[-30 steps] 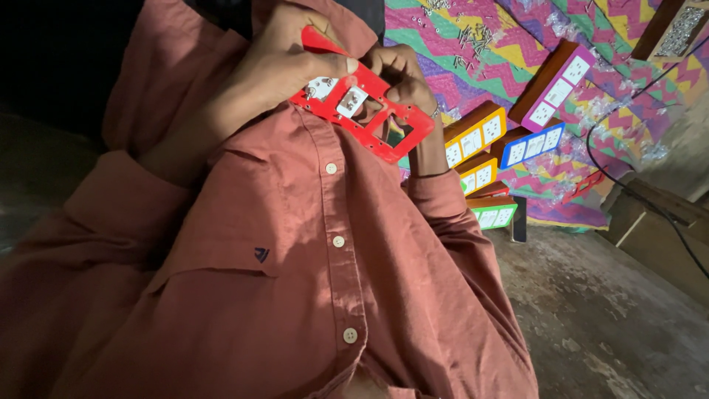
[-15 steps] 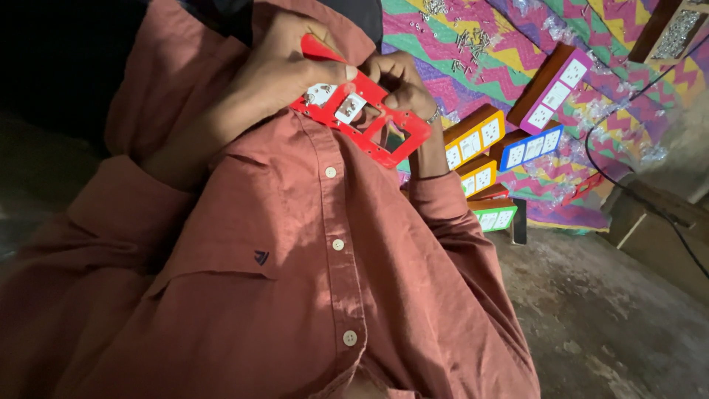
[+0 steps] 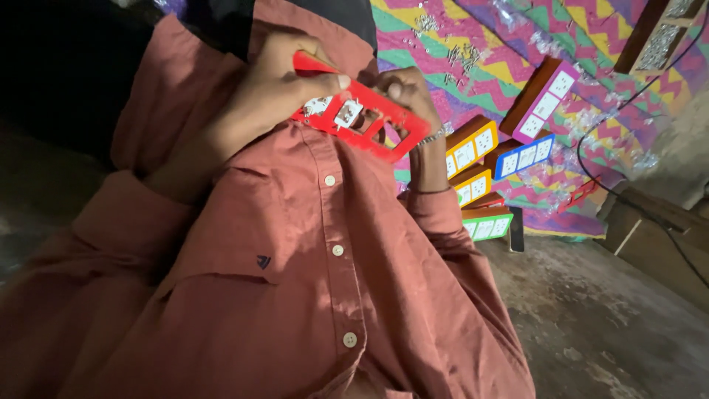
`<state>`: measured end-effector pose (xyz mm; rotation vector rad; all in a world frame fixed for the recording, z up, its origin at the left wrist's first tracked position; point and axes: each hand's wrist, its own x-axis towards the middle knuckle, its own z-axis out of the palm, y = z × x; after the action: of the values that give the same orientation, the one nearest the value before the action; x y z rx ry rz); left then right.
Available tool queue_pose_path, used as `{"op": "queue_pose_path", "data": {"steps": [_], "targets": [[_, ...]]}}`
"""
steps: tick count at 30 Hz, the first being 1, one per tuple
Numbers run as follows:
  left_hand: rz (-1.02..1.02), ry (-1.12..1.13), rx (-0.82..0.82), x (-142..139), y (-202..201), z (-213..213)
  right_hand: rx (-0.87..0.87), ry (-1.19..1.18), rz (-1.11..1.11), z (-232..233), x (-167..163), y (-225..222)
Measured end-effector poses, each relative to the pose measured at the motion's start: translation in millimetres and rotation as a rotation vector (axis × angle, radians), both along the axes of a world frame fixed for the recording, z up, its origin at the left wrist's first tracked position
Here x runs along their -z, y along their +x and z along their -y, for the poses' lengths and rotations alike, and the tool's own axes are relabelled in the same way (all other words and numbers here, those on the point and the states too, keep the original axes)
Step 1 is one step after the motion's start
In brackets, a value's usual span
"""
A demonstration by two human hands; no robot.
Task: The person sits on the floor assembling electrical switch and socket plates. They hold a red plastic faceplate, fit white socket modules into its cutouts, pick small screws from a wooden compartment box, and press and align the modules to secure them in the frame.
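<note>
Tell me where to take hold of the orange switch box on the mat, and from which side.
Grip the orange switch box across its two long side walls, coming down from above. It lies face up on the zigzag mat, and its long sides look free, while a purple box and a blue box crowd its far end, so I'd avoid an endwise grip.

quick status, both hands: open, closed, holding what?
Left hand: closed on the red plastic frame, thumb on its top edge.
Right hand: fingers curled behind the same frame's far end, holding it.
</note>
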<state>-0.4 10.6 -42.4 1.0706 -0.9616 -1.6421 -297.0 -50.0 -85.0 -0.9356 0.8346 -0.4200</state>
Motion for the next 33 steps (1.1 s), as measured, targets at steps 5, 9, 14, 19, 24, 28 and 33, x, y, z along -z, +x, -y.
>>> {"op": "queue_pose_path", "data": {"steps": [5, 9, 14, 19, 24, 28, 33], "targets": [[-0.585, 0.180, -0.220, -4.8, 23.4, -4.3, 0.644, 0.176, 0.112, 11.1, 1.1, -20.4], [-0.918, 0.163, -0.335, -3.9, 28.0, -0.7, 0.679, 0.072, -0.085, 6.6, -5.5, -30.3], [-1.106, 0.261, -0.332, 2.4, 22.3, 7.3, 0.723, 0.083, -0.174, -3.1, 3.5, -34.6], [-1.030, 0.197, -0.335, -1.2, 19.6, 12.9, 0.338, -0.175, -0.584, -10.5, 10.3, -35.6], [-0.181, -0.252, -0.428, -12.9, 13.4, 14.4, 0.229, -0.301, -0.574, 4.0, -42.1, -23.2], [0.011, -0.338, -0.300, -19.0, 4.2, 14.4, 0.345, -0.421, -0.409, -0.4, -98.6, 16.7], [-0.115, -0.338, -0.245, -17.1, -11.0, 12.0, 0.269, -0.735, -0.317, -5.0, -118.6, 71.9]]}}
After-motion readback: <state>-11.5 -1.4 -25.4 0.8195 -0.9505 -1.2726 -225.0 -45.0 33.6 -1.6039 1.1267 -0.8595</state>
